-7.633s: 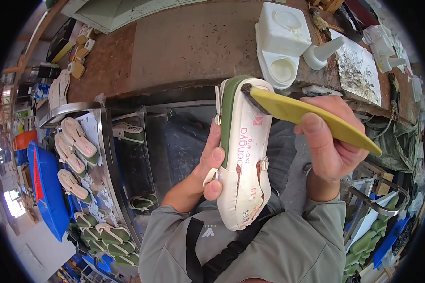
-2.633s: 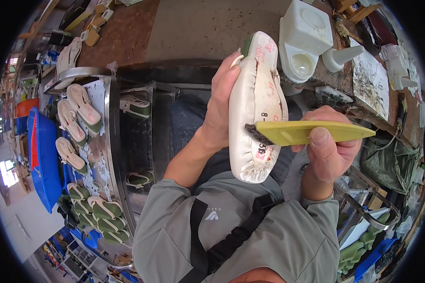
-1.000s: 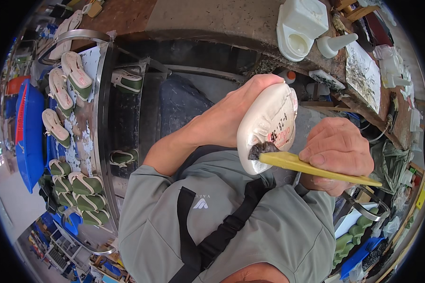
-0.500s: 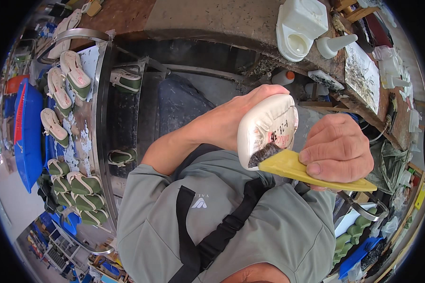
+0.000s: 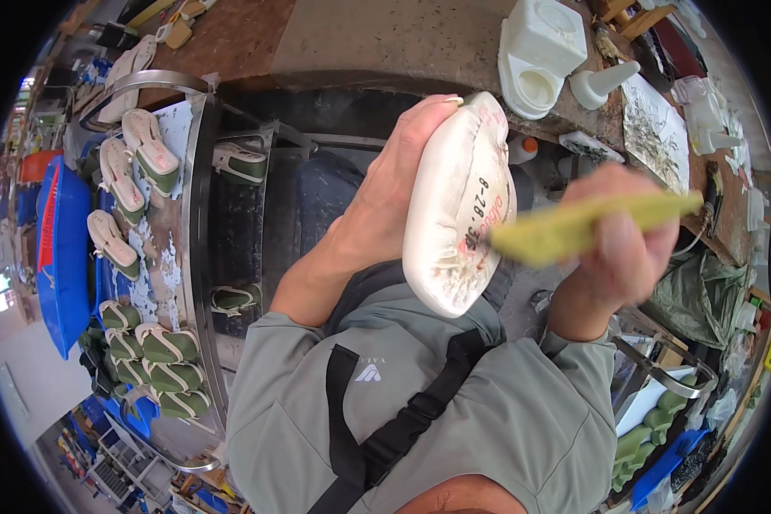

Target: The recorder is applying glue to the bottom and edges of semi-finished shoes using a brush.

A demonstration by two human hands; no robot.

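Note:
A cream shoe upper pulled over a last (image 5: 456, 206) is tilted upright in front of my chest, its underside facing me. That underside shows printed marks, gathered folds and brown stains at the lower end. My left hand (image 5: 394, 176) grips it along its left side, fingers partly hidden behind it. In my right hand (image 5: 621, 244), smeared by motion, is a brush with a flat yellow handle (image 5: 574, 227). Its dark bristle end is at the right part of the underside, near the folds; whether it touches is too blurred to tell.
On the workbench (image 5: 351, 43) ahead stand a white glue container (image 5: 535, 86) and a white cone-nozzled bottle (image 5: 604, 83). To the left, a metal-framed rack (image 5: 195, 214) carries cream-and-green shoes (image 5: 150, 150) and green thong sandals (image 5: 170, 344). Beyond it hangs a blue tray (image 5: 60, 265). Green soles (image 5: 647, 437) lie lower right.
My left hand has turned the shoe upper so more of its underside shows, shifting it slightly left. The brush has moved up from the lower folded end, its handle now tilting upward to the right.

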